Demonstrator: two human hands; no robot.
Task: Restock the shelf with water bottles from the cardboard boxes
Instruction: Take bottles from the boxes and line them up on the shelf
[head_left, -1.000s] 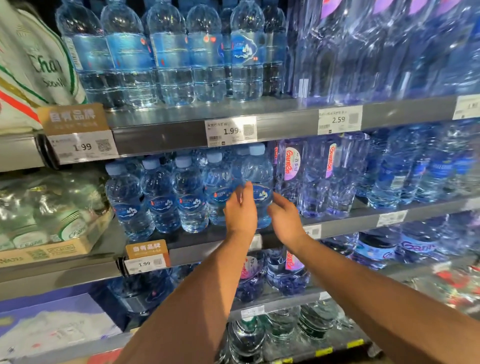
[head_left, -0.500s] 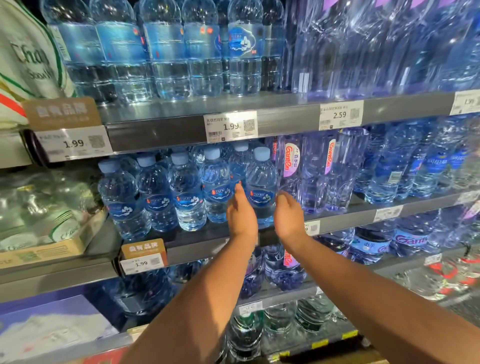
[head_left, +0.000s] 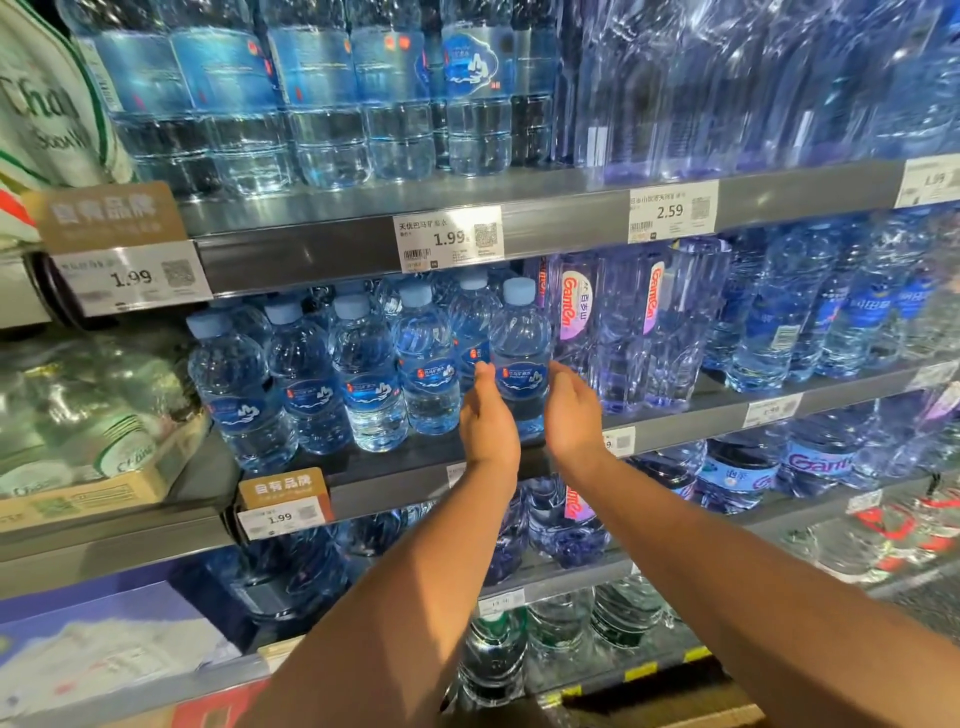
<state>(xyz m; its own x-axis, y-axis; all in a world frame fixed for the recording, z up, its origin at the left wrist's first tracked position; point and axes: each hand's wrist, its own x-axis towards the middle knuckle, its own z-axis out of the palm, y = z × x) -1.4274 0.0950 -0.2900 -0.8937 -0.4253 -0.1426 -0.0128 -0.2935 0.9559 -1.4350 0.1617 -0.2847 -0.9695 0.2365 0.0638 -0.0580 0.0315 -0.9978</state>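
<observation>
Squeezing the small water bottle (head_left: 519, 332) at its label (head_left: 522, 376) between the flat, straight-fingered left hand (head_left: 488, 423) and right hand (head_left: 571, 415) seems right, since it looks heavy, smooth and easily dented.

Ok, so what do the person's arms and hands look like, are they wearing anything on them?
Both arms are bare as far as the picture shows: there is no sleeve on the left arm or the right arm. The left hand and the right hand have no gloves. No watch, bracelet or ring shows on the sides in view.
</observation>
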